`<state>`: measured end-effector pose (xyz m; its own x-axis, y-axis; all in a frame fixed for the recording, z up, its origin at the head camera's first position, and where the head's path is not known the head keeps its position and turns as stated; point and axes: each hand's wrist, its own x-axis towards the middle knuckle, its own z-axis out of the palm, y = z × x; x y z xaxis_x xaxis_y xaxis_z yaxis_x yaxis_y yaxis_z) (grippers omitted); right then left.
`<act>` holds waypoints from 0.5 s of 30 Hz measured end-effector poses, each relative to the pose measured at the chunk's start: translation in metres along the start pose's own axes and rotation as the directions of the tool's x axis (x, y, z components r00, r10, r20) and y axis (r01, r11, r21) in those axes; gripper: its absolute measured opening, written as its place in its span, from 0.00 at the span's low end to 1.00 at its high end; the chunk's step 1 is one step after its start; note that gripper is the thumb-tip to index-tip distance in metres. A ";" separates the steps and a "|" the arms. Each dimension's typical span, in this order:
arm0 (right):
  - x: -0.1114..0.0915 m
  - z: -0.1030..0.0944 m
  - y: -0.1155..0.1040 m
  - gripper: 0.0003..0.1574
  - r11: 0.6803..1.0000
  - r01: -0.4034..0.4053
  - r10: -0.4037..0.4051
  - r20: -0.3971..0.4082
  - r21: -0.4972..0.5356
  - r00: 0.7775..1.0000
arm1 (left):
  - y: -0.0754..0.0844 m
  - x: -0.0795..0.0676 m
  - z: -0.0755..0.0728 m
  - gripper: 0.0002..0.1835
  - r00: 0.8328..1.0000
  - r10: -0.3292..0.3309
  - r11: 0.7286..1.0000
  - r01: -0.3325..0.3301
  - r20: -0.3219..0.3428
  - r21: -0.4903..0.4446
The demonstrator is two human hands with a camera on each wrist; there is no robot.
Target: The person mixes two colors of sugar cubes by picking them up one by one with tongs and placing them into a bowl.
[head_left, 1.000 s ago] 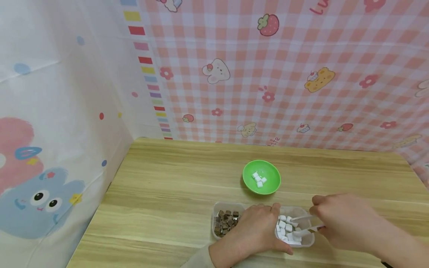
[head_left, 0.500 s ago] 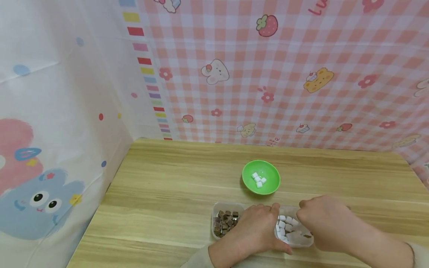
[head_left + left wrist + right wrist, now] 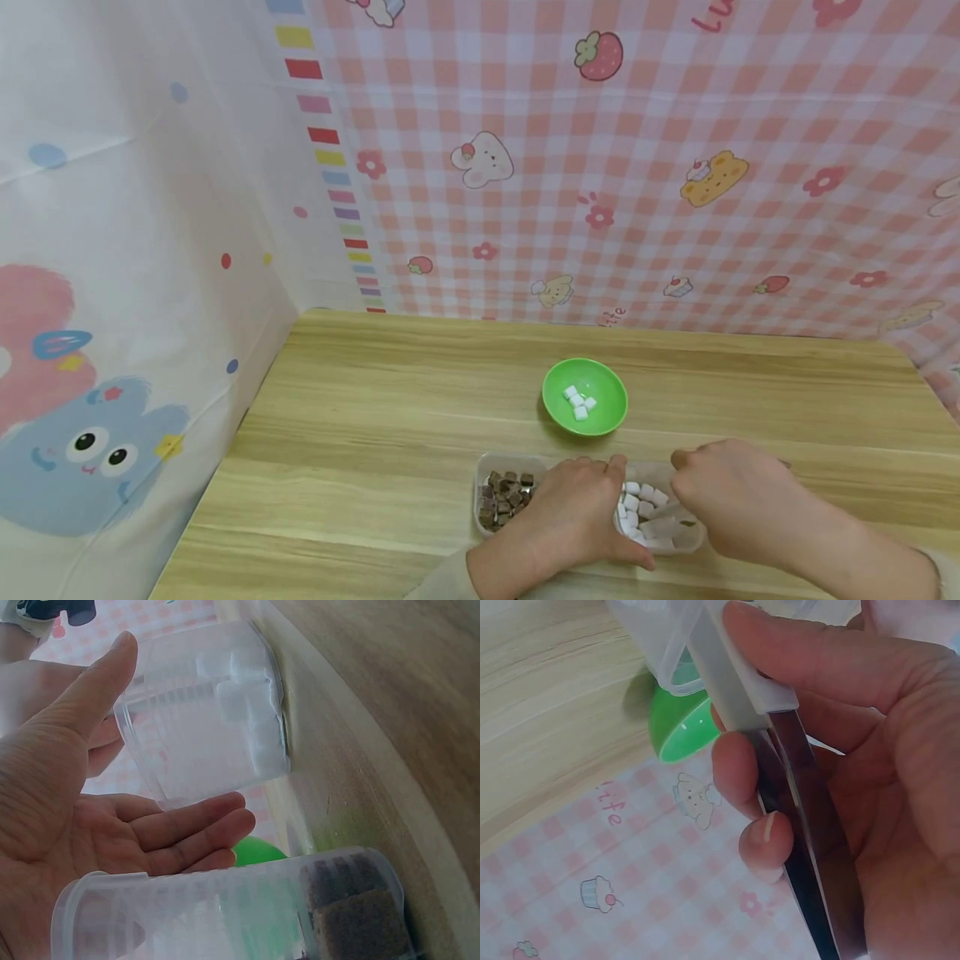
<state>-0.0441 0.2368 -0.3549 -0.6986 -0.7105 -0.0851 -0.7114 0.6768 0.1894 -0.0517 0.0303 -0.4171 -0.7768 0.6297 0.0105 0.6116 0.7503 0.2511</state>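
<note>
My left hand (image 3: 573,508) holds a clear plastic container (image 3: 187,742) of white cubes (image 3: 632,504), thumb on one side and fingers on the other. My right hand (image 3: 742,496) grips metal tongs (image 3: 806,810) with white ends, thumb over one arm and fingertips against the other. The tongs' arms lie close together in the right wrist view. Their tips reach down into the container of white cubes; whether a cube is between them is hidden. Against the back of my left hand and wrist stands a second clear container (image 3: 477,504) with brown cubes (image 3: 498,500).
Behind the containers a green bowl (image 3: 609,415) holds several white cubes (image 3: 580,412). The wooden table (image 3: 360,433) ends at a pink checked cloth (image 3: 540,225) at the back. A white printed cloth (image 3: 150,250) hangs along the left side.
My right hand has shifted a little left over the container, and turned so that it covers most of the tongs. The left hand, both containers and the bowl stay in place.
</note>
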 end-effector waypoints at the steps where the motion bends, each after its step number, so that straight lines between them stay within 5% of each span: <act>1: -0.001 0.001 0.001 0.25 1.000 -0.002 0.002 -0.002 0.012 1.000 | 0.000 0.000 0.000 0.58 1.000 -0.004 1.000 0.004 0.004 0.001; 10: -0.018 0.005 0.023 0.21 0.985 0.027 -0.008 -0.114 0.173 0.993 | 0.003 0.002 -0.001 0.55 0.999 -0.021 1.000 0.021 0.025 0.019; 15: -0.025 0.013 0.035 0.23 0.961 0.119 -0.035 -0.316 0.250 0.948 | 0.002 0.002 -0.001 0.54 0.999 -0.038 0.999 0.038 0.033 0.015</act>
<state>-0.0525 0.2803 -0.3590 -0.6129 -0.7584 0.2218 -0.7860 0.6140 -0.0726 -0.0521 0.0333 -0.4156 -0.7941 0.6070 -0.0314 0.5840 0.7763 0.2371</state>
